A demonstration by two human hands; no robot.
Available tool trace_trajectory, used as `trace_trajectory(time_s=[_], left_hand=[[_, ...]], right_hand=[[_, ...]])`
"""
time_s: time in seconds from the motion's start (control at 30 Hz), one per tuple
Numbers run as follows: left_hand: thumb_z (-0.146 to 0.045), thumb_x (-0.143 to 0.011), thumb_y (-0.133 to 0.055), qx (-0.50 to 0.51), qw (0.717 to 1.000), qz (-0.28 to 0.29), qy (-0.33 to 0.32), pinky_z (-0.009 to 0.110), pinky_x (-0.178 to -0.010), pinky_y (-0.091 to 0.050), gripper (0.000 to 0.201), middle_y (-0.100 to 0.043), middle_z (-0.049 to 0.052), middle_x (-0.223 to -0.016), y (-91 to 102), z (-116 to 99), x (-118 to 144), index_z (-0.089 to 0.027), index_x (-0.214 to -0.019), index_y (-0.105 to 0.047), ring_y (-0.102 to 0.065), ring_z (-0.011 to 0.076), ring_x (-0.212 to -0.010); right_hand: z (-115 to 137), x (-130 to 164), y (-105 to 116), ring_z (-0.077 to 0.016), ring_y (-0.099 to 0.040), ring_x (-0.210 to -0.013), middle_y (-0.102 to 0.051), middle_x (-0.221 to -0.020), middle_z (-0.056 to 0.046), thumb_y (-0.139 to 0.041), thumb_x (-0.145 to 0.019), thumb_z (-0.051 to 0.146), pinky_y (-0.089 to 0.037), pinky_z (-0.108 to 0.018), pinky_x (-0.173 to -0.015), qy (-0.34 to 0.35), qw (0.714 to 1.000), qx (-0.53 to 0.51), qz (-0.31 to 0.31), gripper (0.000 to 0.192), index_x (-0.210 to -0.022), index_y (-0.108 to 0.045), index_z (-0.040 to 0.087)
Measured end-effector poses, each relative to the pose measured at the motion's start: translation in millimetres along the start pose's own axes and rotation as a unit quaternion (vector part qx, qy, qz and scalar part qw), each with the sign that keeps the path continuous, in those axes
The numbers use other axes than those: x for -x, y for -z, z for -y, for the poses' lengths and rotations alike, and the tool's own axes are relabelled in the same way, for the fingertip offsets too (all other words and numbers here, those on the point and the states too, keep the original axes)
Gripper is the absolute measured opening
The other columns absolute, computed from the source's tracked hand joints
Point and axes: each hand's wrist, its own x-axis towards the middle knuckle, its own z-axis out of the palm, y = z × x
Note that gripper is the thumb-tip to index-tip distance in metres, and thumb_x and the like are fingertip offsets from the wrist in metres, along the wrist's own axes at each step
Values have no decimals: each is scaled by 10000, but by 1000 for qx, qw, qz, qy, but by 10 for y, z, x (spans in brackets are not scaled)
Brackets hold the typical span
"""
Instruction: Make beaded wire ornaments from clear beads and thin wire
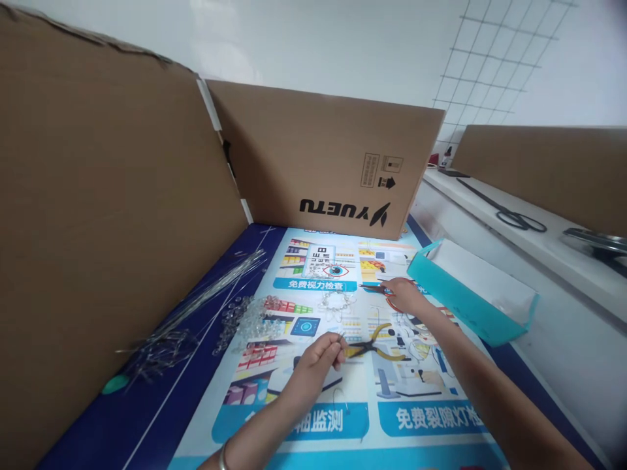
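Observation:
My left hand [321,356] is closed in a pinch; what looks like a thin wire [341,337] pokes up from its fingertips. Right beside those fingertips, yellow-handled pliers [375,347] lie on the printed sheet with their handles spread. Farther forward and to the right, my right hand [404,295] is closed around red-handled pliers [372,288], whose dark jaws point left. Between the hands and a bit beyond lies a ring of clear beads [336,301]. A faint curved wire [337,395] rests nearer me, below my left hand.
Loose clear beads [255,320] are heaped left of centre, beside a bundle of thin wires [215,294]. A teal box [467,294] stands at the right. Cardboard panels [313,156] wall the left and back. Scissors [509,212] lie on a white ledge.

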Motion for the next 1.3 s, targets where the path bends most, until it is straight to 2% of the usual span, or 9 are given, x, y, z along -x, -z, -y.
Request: trace_trajectory(time_s=[0.13,0.3,0.4,0.47,0.5,0.63,0.77,1.1,1.3], left_hand=[[-339,-868,-416,-1,1000,-11,-12,260,-734,-379,226,-577,20,-722,-20,52,64,-158,-867,-550,-508,137,-711],[-313,-859,-436,-6,1000,-20,-3,287,-800,-391,218,-622,49,-789,9,89,70,-147,-882,-576,-548,164,-800],[-300,-849,-453,-15,1000,-19,3,293,-814,-399,218,-635,56,-804,38,86,67,-142,-896,-596,-562,174,-819],[-298,-850,-447,-36,999,-9,-5,288,-813,-401,228,-635,53,-802,50,66,66,-143,-849,-614,-562,173,-816],[-299,-851,-444,-49,999,-5,-10,285,-811,-401,237,-636,52,-804,55,55,64,-144,-826,-622,-561,172,-814],[-294,-834,-462,-88,996,-14,-15,273,-797,-409,232,-652,48,-821,72,31,49,-154,-822,-647,-565,177,-821],[-284,-832,-467,-99,995,-6,-15,256,-775,-413,225,-655,34,-798,79,50,36,-162,-827,-656,-567,164,-798],[-297,-833,-486,-68,997,-7,24,283,-826,-420,232,-660,55,-881,77,109,40,-155,-925,-645,-576,174,-856],[-317,-821,-503,-32,998,-9,53,309,-850,-421,231,-649,54,-875,65,165,49,-162,-921,-642,-575,176,-852]], right_hand=[[26,-68,-12,-216,-533,-1001,-602,-1069,-120,-496,-784,187,-363,-284,-854,-10,999,31,1,402,-1185,-529,174],[303,179,55,-260,-481,-1061,-573,-1073,-182,-399,-854,173,-321,-374,-904,-13,999,28,-33,359,-1196,-495,119],[632,464,103,-188,-509,-1023,-591,-1078,-65,-432,-865,290,-374,-287,-861,48,998,-31,-32,282,-1111,-558,232],[864,669,118,-155,-559,-907,-621,-969,-32,-469,-849,297,-416,-258,-790,158,966,-204,-24,213,-994,-612,235],[965,758,120,-141,-569,-861,-625,-931,-24,-487,-840,286,-428,-251,-764,176,944,-278,-29,194,-973,-617,231],[1207,942,100,-121,-569,-742,-619,-809,-15,-574,-782,259,-451,-236,-677,157,886,-434,-46,106,-852,-632,206],[1244,930,58,-114,-555,-704,-610,-733,-5,-590,-768,237,-442,-225,-629,132,868,-475,-63,56,-775,-627,196],[1256,940,-55,-121,-555,-703,-608,-707,-10,-554,-775,188,-435,-251,-660,139,869,-457,-130,68,-745,-614,197],[1275,960,-66,-121,-551,-694,-597,-738,-16,-560,-767,210,-440,-245,-634,115,875,-451,-135,59,-804,-606,203]])
